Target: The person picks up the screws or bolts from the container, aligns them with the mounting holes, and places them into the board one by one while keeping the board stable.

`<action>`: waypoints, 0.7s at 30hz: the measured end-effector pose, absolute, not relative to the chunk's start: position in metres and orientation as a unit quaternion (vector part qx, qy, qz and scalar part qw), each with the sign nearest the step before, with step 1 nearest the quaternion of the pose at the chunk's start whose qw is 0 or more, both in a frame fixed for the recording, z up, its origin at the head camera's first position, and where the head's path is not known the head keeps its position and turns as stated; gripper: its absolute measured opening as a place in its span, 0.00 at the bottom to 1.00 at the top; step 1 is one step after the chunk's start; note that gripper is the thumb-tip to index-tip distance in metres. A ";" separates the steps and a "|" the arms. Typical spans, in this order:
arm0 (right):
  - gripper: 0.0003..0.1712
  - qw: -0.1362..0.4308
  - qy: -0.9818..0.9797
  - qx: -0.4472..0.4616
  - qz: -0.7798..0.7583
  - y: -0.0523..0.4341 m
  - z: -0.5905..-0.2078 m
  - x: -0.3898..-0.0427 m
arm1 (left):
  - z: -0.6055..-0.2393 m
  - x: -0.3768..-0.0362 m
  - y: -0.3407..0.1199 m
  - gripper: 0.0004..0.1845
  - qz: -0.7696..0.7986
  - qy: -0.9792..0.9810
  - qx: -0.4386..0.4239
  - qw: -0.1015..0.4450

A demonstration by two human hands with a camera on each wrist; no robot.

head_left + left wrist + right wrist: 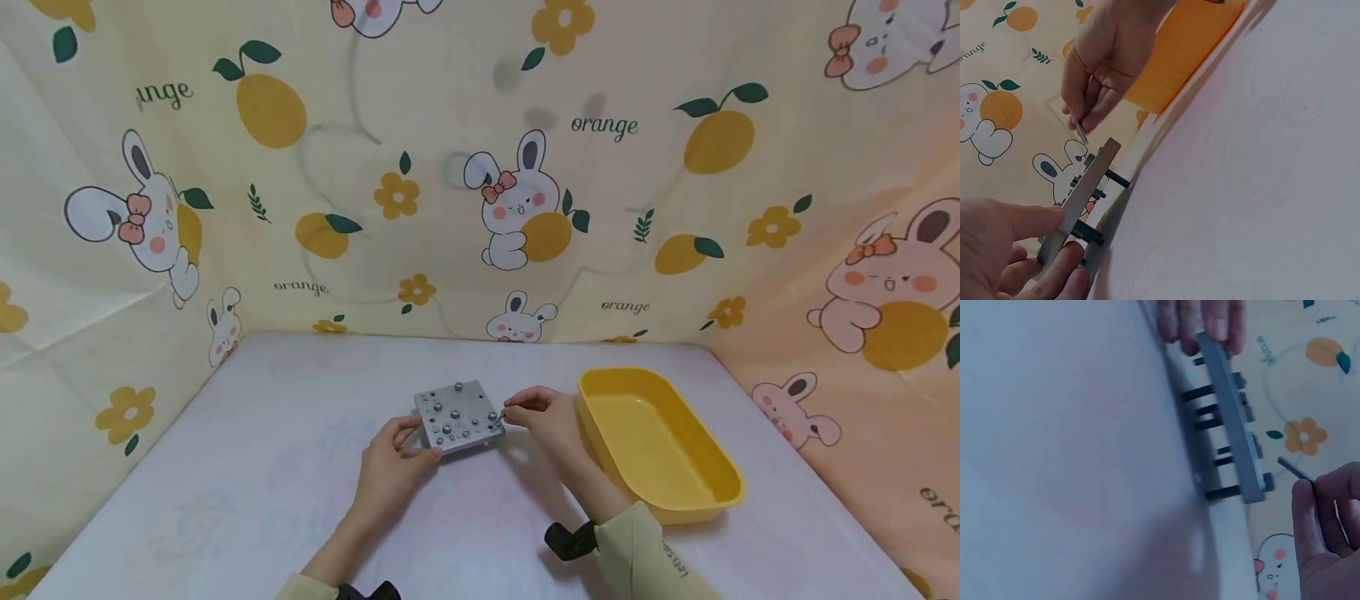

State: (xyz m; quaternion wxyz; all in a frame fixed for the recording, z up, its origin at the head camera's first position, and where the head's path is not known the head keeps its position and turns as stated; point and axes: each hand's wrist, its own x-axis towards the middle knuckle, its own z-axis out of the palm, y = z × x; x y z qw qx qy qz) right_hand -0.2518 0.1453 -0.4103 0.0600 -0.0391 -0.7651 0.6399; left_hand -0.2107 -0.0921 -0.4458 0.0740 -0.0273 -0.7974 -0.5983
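A: Head view: grey metal plate (458,414) sits mid-table on the white cloth (262,467), just left of the yellow tray (705,487). Screw heads dot its top face. Left hand (392,467) pinches the near-left corner, thumb on top, fingers under.

B: Right hand (542,415)?

A: Pinching a thin metal tool (498,414), looks like a hex key, tip just off the plate's right edge. Left wrist view confirms: tool (1080,132) is close to the plate (1079,200) edge but not touching.

B: Plate flat?

A: No. Right wrist view shows the plate (1233,419) standing on dark screw shanks (1200,394) poking out underneath, so it rides above the cloth.

B: Risks?

A: 3, my read. Plate rocks on those shanks if the tool pushes down off-centre; only 1 corner is held. Key tip could slip out of a small socket since the grip on it is a light pinch. A freed screw could roll on the cloth; the tray is near but not under the plate.
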 end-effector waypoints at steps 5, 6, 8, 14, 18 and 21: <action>0.07 0.076 -0.761 -0.026 0.644 0.137 -0.422 -0.251 | -0.444 -0.210 -0.093 0.32 -0.597 -0.798 -0.030 0.075; 0.07 0.080 -0.760 -0.023 0.644 0.136 -0.423 -0.250 | -0.443 -0.210 -0.093 0.32 -0.598 -0.797 -0.029 0.075; 0.07 0.085 -0.760 -0.017 0.644 0.133 -0.425 -0.249 | -0.443 -0.209 -0.093 0.32 -0.601 -0.795 -0.027 0.074; 0.06 0.109 -0.769 -0.033 0.630 0.134 -0.430 -0.248 | -0.445 -0.208 -0.093 0.32 -0.602 -0.794 -0.034 0.075; 0.06 0.125 -0.774 -0.033 0.620 0.136 -0.432 -0.249 | -0.444 -0.210 -0.093 0.32 -0.602 -0.794 -0.033 0.074; 0.06 0.126 -0.773 -0.027 0.622 0.137 -0.433 -0.250 | -0.445 -0.210 -0.093 0.32 -0.602 -0.794 -0.030 0.072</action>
